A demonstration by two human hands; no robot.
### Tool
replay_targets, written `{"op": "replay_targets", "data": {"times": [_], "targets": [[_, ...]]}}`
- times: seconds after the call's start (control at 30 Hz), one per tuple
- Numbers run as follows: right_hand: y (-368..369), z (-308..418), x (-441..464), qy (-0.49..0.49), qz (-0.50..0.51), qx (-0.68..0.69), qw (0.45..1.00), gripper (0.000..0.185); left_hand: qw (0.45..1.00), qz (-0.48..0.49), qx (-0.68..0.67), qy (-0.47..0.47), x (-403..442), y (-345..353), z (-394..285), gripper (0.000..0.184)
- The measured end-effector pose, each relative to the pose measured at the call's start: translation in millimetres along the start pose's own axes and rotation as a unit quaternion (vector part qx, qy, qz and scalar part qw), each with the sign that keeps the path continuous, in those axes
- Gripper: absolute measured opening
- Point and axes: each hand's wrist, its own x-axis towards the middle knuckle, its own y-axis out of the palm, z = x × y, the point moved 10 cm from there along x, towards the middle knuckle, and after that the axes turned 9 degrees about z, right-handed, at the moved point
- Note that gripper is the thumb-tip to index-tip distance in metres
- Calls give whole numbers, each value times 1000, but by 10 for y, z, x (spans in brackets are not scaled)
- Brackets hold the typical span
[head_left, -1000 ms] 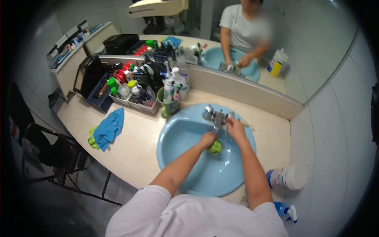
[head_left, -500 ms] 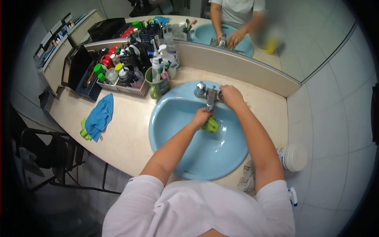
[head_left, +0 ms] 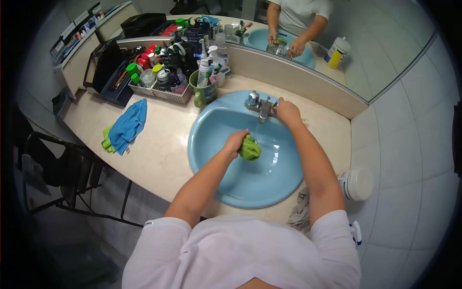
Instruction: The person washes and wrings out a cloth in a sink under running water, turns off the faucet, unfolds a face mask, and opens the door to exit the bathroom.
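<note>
Inside the blue sink (head_left: 216, 176), my left hand (head_left: 235, 143) is closed on a bunched green cloth (head_left: 250, 148), just below and left of the spout. My right hand (head_left: 288, 111) is closed round the right handle of the chrome faucet (head_left: 263, 109), and its fingers mostly cover that handle. A thin stream of water seems to fall from the spout beside the cloth. The left faucet handle stands uncovered.
Left of the sink are a blue cloth (head_left: 128, 126) over a green one, a green mug (head_left: 204, 92) of toothbrushes and tubes, and baskets (head_left: 166, 94) of bottles. A mirror (head_left: 356, 43) rises behind. A white tub (head_left: 358, 184) and grey cloth (head_left: 301, 212) lie right.
My left hand has drawn the green cloth a little left and away from the spout. My right hand has stayed at the right handle. The camera view has shifted slightly.
</note>
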Motion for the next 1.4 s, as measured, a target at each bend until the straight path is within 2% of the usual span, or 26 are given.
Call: {"op": "replay_targets", "data": {"times": [0.07,0.17,0.27,0.37,0.47,0.57,0.67,0.77,0.87,0.97,1.07,1.17,1.27,1.4], "targets": [[29,37,10,-15,28,-32,999,24,1000,-7,-7,-4,-80,-42,-17,26],[92,80,84,-187,19,-75,979,20,1000,-17,-13,-3,-166,-51,-35,25],[91,331,-55,-312,18,-182,932,26,999,-12,-32,9,-195,-78,-50,24],[156,407,-45,-403,13,-196,894,26,998,-12,-64,16,-248,-115,-97,22],[-224,460,-292,-331,-195,-143,912,30,996,-16,-86,29,-321,-144,-173,22],[-59,174,-53,-152,-43,-5,987,33,995,-20,-90,38,-363,-156,-227,21],[-31,82,139,-68,3,-76,995,34,996,-30,-78,31,-363,-143,-220,21],[-44,29,219,27,-6,-68,997,34,998,-27,-51,22,-242,-75,-168,22],[-87,13,205,45,31,-78,995,27,999,2,28,16,50,162,-135,21],[19,141,234,-101,15,-98,990,17,999,5,38,10,354,324,-79,20],[103,250,155,-302,47,-47,951,17,1000,-2,1,-28,493,405,11,15],[16,264,83,-322,81,40,942,34,999,-3,32,-32,729,377,101,14],[-143,264,-30,-350,8,83,933,32,999,0,24,-30,749,402,130,15],[20,230,132,-295,71,-56,951,26,999,7,36,-40,669,414,100,21]]}}
